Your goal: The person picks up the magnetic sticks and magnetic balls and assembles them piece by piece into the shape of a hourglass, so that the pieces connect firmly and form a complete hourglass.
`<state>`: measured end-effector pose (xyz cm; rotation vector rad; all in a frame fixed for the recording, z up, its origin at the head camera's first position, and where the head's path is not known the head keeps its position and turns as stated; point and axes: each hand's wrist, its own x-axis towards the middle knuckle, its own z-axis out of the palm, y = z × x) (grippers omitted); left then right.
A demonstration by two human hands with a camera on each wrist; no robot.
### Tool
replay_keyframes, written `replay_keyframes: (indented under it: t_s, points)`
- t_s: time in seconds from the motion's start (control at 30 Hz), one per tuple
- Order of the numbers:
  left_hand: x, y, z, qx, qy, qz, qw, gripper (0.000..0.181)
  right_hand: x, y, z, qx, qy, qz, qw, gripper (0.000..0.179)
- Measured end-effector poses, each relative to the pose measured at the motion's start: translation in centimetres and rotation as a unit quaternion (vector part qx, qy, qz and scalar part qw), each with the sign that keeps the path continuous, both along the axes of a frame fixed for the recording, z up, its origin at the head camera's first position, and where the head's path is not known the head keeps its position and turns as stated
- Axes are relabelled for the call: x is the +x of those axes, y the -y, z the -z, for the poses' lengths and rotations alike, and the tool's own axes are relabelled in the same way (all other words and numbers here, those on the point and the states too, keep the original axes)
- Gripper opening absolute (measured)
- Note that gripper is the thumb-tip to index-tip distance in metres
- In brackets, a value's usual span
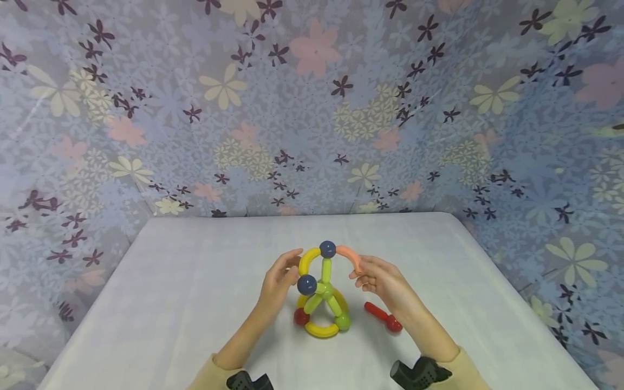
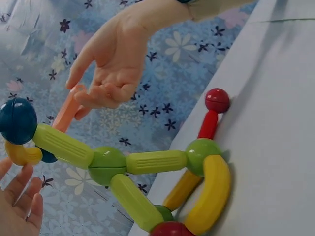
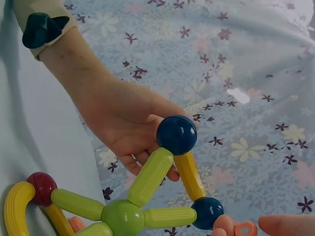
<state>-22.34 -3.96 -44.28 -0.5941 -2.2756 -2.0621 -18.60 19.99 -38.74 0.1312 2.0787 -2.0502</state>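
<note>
A toy structure of balls and sticks stands upright, with a light green ball [image 1: 324, 289] at its centre and straight green sticks [image 2: 156, 161] running out from it. My left hand [image 1: 279, 279] holds the yellow curved stick [image 1: 305, 260] on the upper left, beside a dark blue ball [image 1: 307, 284]. My right hand [image 1: 385, 277] pinches a salmon-pink curved stick [image 1: 349, 255] between thumb and fingers. The stick's far end meets the top blue ball [image 1: 327, 249]. In the right wrist view, the front blue ball [image 3: 176, 134] partly covers my left fingers.
Yellow curved sticks [image 1: 322, 330] form the base, joined by a dark red ball [image 1: 301, 317] and a green ball [image 1: 343, 322]. A red straight stick [image 1: 375, 311] with a red ball [image 1: 393, 324] lies on the white table [image 1: 195, 271], right of the structure. Flowered cloth [image 1: 312, 135] hangs behind.
</note>
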Motion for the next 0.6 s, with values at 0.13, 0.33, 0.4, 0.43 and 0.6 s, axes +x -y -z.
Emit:
replay_keyframes:
  t_s: [0.13,0.33,0.4,0.43,0.6]
  points:
    - [-0.5,-0.4,-0.3,-0.003,0.011,0.002,0.9999,0.037,-0.4,0.3,0.2,0.024,-0.004,0.012,0.9996,0.050]
    - [-0.7,-0.7,-0.8,-0.009,-0.018,0.007,0.9998,0.035,-1.6,0.9,0.7,0.089,-0.038,0.002,0.9953,0.048]
    - [-0.6,-0.8,-0.9,-0.005,-0.018,0.006,0.9998,0.034,-1.8,0.9,1.0,0.087,-0.041,0.001,0.9953,0.044]
    - [-0.6,-0.8,-0.9,-0.005,-0.017,0.005,0.9998,0.033,-1.9,0.9,1.1,0.080,-0.038,0.001,0.9961,0.040]
    - [-0.6,-0.8,-0.9,0.003,-0.011,0.005,0.9999,0.033,-2.4,0.9,1.8,0.025,-0.014,-0.005,0.9996,0.029]
